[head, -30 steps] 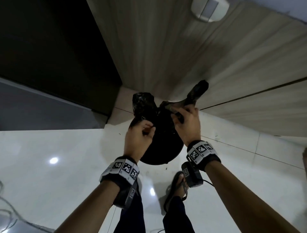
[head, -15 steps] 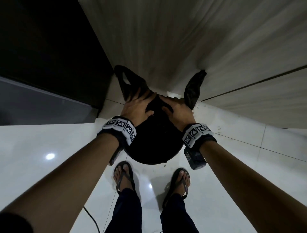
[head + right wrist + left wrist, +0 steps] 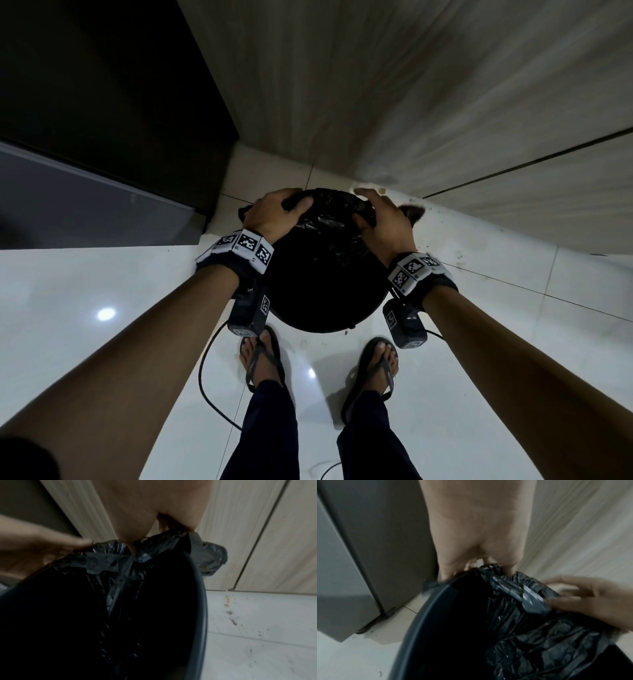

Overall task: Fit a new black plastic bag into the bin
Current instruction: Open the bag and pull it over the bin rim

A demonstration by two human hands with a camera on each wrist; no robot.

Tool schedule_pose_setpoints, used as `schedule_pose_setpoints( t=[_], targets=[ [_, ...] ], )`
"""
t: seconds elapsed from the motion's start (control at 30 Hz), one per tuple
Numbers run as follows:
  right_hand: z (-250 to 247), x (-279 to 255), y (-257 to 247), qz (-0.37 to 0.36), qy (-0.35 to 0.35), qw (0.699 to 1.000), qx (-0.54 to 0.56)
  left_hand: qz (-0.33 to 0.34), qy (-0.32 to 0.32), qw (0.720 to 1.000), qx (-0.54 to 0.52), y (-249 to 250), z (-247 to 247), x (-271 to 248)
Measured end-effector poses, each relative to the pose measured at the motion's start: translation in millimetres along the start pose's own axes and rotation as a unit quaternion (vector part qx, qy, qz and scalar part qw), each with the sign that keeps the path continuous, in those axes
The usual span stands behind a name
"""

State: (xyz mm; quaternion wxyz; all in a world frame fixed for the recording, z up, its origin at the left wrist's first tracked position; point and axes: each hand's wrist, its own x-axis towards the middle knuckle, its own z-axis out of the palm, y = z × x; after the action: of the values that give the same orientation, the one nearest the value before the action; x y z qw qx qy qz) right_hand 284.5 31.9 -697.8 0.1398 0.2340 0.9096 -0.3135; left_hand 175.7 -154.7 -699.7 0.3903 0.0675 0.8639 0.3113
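A round dark bin [image 3: 318, 308] stands on the white floor in front of my feet. A crinkled black plastic bag [image 3: 329, 219] hangs inside it, its mouth bunched at the far rim. My left hand [image 3: 277, 214] grips the bag's edge at the far-left rim [image 3: 436, 596], fingers curled over it. At the far-right rim [image 3: 200, 582], my right hand [image 3: 380, 219] curls round the bag [image 3: 120, 561], and a flap [image 3: 212, 559] hangs outside the bin. The bag [image 3: 530, 615] drops into the dark inside. The fingertips are hidden behind the plastic.
A wood-grain wall [image 3: 411, 102] rises right behind the bin. A dark cabinet [image 3: 102, 120] stands at the left, close to the rim. My sandalled feet [image 3: 260, 359] stand just before the bin, and a black cable [image 3: 205, 387] lies on the glossy tile.
Both hands came down with the bag from above the bin to its far rim. The bag's two raised handles dropped, and its edge now lies over the rim.
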Motion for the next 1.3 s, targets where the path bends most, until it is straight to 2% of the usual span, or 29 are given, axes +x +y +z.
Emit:
schedule_pose_setpoints(
  t=[0.1, 0.23, 0.43, 0.63, 0.87, 1.03, 1.13, 1.23, 1.3],
  targets=[
    [-3, -8, 3, 0.043, -0.016, 0.999, 0.002, -0.042, -0.014, 0.999, 0.003, -8, -2, -8],
    [-9, -21, 4, 0.083, 0.010, 0.996, 0.044, -0.091, -0.028, 0.995, -0.025, -19, -8, -22],
    [-9, -42, 11, 0.115, 0.015, 0.992, 0.051, -0.107, -0.082, 0.986, -0.102, -28, -13, -39],
    [7, -61, 20, 0.165, 0.069, 0.979, 0.098, -0.136, -0.085, 0.973, -0.166, -41, -4, -55],
    [12, -77, 16, 0.191, -0.027, 0.964, 0.185, -0.138, -0.078, 0.956, -0.246, -61, 2, -77],
    [7, -92, 13, 0.185, -0.065, 0.961, 0.197, -0.125, -0.026, 0.950, -0.285, -63, 14, -104],
    [2, -111, 12, 0.165, -0.069, 0.966, 0.187, -0.106, 0.045, 0.954, -0.276, -67, 24, -117],
    [4, -132, 12, 0.136, -0.052, 0.979, 0.144, -0.076, 0.132, 0.959, -0.240, -66, 37, -132],
    [11, -143, 14, 0.121, -0.035, 0.983, 0.131, -0.062, 0.181, 0.970, -0.148, -61, 48, -143]
  ],
)
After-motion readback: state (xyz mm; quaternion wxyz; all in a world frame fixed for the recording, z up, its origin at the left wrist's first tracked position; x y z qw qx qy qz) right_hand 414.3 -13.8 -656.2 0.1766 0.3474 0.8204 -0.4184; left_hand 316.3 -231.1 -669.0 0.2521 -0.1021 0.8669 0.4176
